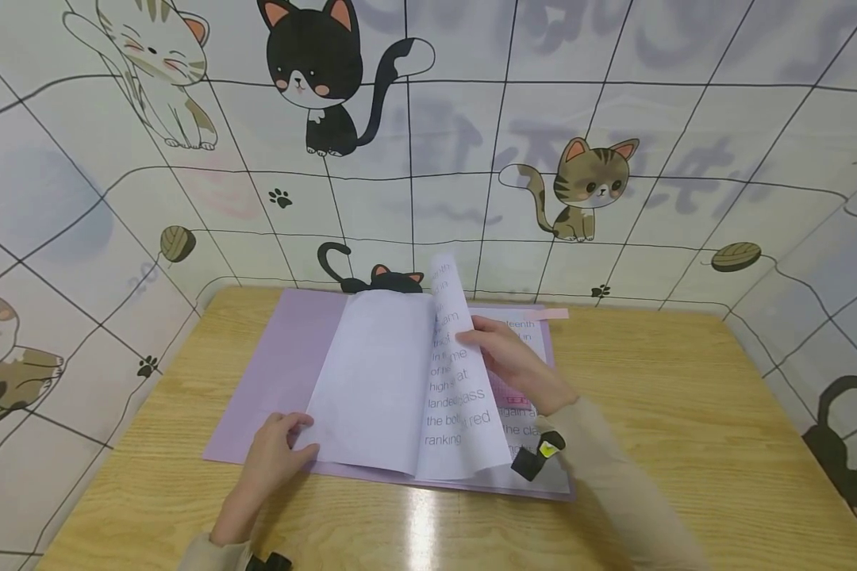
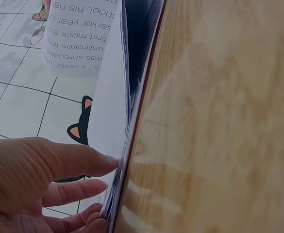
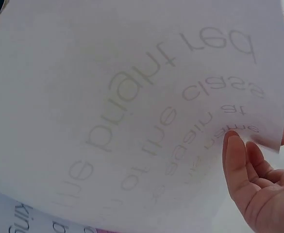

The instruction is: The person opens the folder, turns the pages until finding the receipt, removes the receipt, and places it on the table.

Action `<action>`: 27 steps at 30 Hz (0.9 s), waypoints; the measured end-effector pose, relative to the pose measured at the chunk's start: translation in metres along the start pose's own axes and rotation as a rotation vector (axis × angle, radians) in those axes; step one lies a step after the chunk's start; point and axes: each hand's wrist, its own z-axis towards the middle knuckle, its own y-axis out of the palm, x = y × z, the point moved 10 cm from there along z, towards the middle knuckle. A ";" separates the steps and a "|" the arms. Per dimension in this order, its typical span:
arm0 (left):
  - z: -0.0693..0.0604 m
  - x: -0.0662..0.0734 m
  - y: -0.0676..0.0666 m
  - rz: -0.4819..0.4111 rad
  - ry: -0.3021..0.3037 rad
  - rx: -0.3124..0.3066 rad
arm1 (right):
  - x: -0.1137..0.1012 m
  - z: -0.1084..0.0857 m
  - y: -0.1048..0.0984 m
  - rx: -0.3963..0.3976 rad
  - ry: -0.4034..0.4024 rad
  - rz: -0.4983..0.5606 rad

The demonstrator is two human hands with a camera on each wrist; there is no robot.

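Note:
A purple folder point(image 1: 278, 373) lies spread on the wooden table, with large-print white sheets inside. At the lower left corner of the blank left page point(image 1: 378, 381), my left hand point(image 1: 274, 452) rests with bent, relaxed fingers; in the left wrist view its thumb point(image 2: 103, 164) touches the sheets' edge. My right hand point(image 1: 510, 357) pinches the outer edge of a raised printed page point(image 1: 471, 396), which curls upright over the right side. From behind, in the right wrist view, the print shows mirrored through this page point(image 3: 108, 58). Part of the printed sheet beneath is hidden by it.
A pink tab point(image 1: 546, 314) sticks out at the folder's upper right, and a pink gridded piece point(image 1: 509, 392) shows partly behind the raised page. Bare wooden table point(image 1: 657, 396) extends to the right. A cat-patterned cloth point(image 1: 457, 135) rises behind and beside the table.

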 end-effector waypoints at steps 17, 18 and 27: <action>-0.008 0.025 -0.014 0.084 0.113 0.128 | -0.010 0.015 0.025 -0.021 -0.042 0.115; -0.010 0.030 -0.016 0.086 0.141 0.152 | -0.010 0.016 0.026 -0.020 -0.044 0.121; -0.029 0.084 -0.027 -0.015 0.368 0.219 | -0.010 0.025 0.038 -0.022 -0.058 0.174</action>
